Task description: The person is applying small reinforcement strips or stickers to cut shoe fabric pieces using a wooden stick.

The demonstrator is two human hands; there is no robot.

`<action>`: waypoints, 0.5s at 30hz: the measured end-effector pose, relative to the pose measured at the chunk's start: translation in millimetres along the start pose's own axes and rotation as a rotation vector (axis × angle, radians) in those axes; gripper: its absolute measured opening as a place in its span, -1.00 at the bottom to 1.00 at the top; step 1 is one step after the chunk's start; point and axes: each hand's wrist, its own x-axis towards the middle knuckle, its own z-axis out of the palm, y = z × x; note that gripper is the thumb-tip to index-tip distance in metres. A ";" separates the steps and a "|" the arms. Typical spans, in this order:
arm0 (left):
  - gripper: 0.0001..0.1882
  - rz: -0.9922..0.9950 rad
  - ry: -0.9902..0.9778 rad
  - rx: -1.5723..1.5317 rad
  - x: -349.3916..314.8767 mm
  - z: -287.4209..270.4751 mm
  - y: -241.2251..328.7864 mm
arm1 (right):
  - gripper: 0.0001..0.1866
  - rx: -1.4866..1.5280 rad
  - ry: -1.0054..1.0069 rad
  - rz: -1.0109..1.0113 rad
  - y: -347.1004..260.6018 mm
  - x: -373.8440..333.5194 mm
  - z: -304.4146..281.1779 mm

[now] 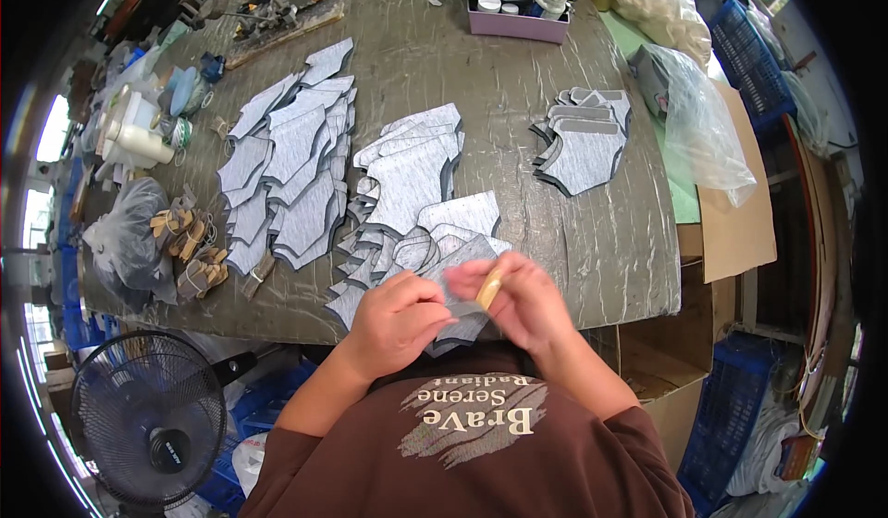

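Observation:
My right hand [527, 303] curls round a narrow yellowish roll [491, 287] that looks like tape; motion blurs its fingertips. Beside it on the left, my left hand [396, 322] is closed in a pinch. A faint translucent strip seems to run between the two hands, but what the left fingers grip is too small to make out. Beneath both hands, at the near table edge, lies a loose heap of grey cut pieces [460, 213] with dark undersides. Part of this heap is hidden by the hands.
Overlapping stacks of similar grey pieces [305, 180] cover the table's left, with a smaller stack [585, 153] at right. A purple box [518, 26] of jars stands at the back. Tied tan bundles [199, 273] lie front left. A black fan [148, 421] stands below the edge.

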 end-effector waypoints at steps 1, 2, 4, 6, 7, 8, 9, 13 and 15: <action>-0.80 -0.049 0.065 -0.049 -5.5 0.7 -1.4 | -0.88 0.110 0.030 -0.082 -4.6 6.6 -18.9; -0.82 -0.136 0.108 -0.091 -11.5 0.5 1.8 | -0.87 0.265 -0.265 -0.178 -12.8 16.7 -53.7; -0.82 -0.494 0.120 -0.281 -30.4 -0.8 1.6 | -0.92 0.125 -0.313 -0.305 -39.4 17.9 -61.9; -0.82 -0.697 0.238 -0.421 -28.8 1.0 3.7 | -0.92 -0.646 -0.266 -0.591 -39.4 11.7 -46.5; -0.81 -0.894 0.353 -0.563 -26.1 2.0 3.6 | -0.88 -1.431 -0.179 -0.842 -38.7 8.6 -38.4; -0.78 -0.866 0.365 -0.588 -25.8 1.1 -2.2 | -0.78 -1.720 -0.351 -0.878 -37.0 7.1 -33.0; -0.81 -0.888 0.377 -0.560 -23.7 -1.2 -3.8 | -0.74 -1.871 -0.390 -0.853 -28.1 7.3 -35.9; -0.92 -0.883 0.321 -0.471 -16.7 -3.4 -4.6 | -0.63 -2.071 -0.229 -0.807 8.3 -5.1 -45.0; -0.94 -0.874 0.276 -0.407 -16.1 2.9 -3.2 | -0.63 -2.073 -0.225 -0.791 13.2 -9.0 -43.0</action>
